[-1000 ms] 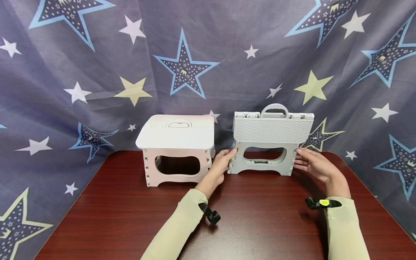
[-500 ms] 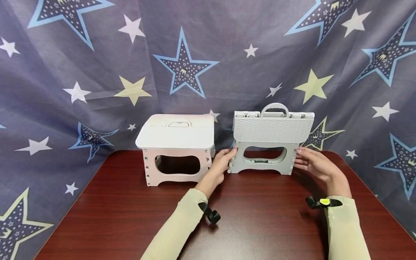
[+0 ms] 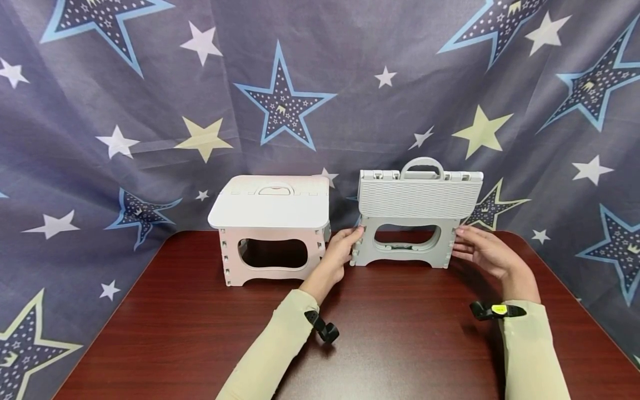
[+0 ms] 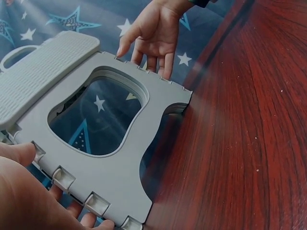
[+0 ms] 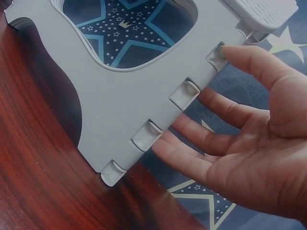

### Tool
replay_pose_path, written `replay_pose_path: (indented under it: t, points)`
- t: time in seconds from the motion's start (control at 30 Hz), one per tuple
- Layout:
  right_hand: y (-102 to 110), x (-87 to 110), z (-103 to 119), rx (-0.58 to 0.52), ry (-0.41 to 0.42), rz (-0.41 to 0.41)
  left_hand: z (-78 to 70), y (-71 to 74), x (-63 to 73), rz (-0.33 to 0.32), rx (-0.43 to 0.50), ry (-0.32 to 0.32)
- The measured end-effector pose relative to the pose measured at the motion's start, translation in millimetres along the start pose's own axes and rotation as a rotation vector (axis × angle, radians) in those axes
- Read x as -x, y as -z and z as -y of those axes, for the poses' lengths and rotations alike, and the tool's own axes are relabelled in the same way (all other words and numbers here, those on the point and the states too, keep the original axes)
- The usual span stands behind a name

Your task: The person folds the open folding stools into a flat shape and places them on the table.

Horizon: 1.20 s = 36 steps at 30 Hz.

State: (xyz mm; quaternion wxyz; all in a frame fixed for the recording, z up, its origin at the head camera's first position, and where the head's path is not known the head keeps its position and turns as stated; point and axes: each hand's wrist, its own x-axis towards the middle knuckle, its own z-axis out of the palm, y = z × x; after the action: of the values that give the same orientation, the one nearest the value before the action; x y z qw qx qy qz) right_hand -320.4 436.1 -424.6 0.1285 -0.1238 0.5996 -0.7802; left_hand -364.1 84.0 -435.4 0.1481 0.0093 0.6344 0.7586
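A grey folding stool [image 3: 405,244] stands upright at the back right of the table, its textured top panels [image 3: 420,197] folded down and its carry handle [image 3: 424,161] raised. My left hand [image 3: 340,253] grips the stool's left side edge, thumb in front and fingers reaching behind. On the opposite edge my right hand [image 3: 487,253] holds the leg panel, with the thumb [image 5: 254,60] at a hinge slot and the other fingers curling behind the panel. To the left, an unfolded pink step stool [image 3: 270,244] with a pale flat top sits next to my left forearm.
The reddish-brown wooden table [image 3: 400,333] has rounded back corners. Close behind both stools hangs a dark blue-grey curtain [image 3: 310,72] patterned with stars. A black strap [image 3: 322,326] is worn on my left wrist, another black strap [image 3: 497,312] on my right.
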Motion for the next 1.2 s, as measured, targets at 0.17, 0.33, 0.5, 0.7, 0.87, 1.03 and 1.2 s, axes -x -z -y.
replay_pose_path:
  t: [0.17,0.33,0.5,0.7,0.87,1.03,1.2]
  points:
    - [-0.3,-0.4,0.1,0.007,-0.001,-0.01,0.1,0.3,-0.2,0.001,0.02,0.015]
    - [-1.0,-0.8,0.6,0.007,-0.007,-0.018,-0.2,0.5,0.4,0.003,0.025,0.021]
    - [-0.2,-1.3,0.3,-0.005,-0.001,-0.004,-0.2,0.7,0.3,0.003,0.021,0.016]
    - [0.3,-1.0,-0.1,-0.011,0.003,0.002,-1.1,0.7,0.4,0.003,0.019,0.026]
    - [0.0,-0.3,-0.2,-0.006,0.002,0.002,-1.8,0.9,0.5,0.003,0.015,0.035]
    - [-0.5,-0.4,0.1,0.0,0.001,-0.001,-3.3,0.7,2.2,0.006,0.013,0.036]
    - [-1.0,-0.4,0.9,0.009,0.002,-0.001,-3.1,0.9,2.0,0.01,0.017,0.035]
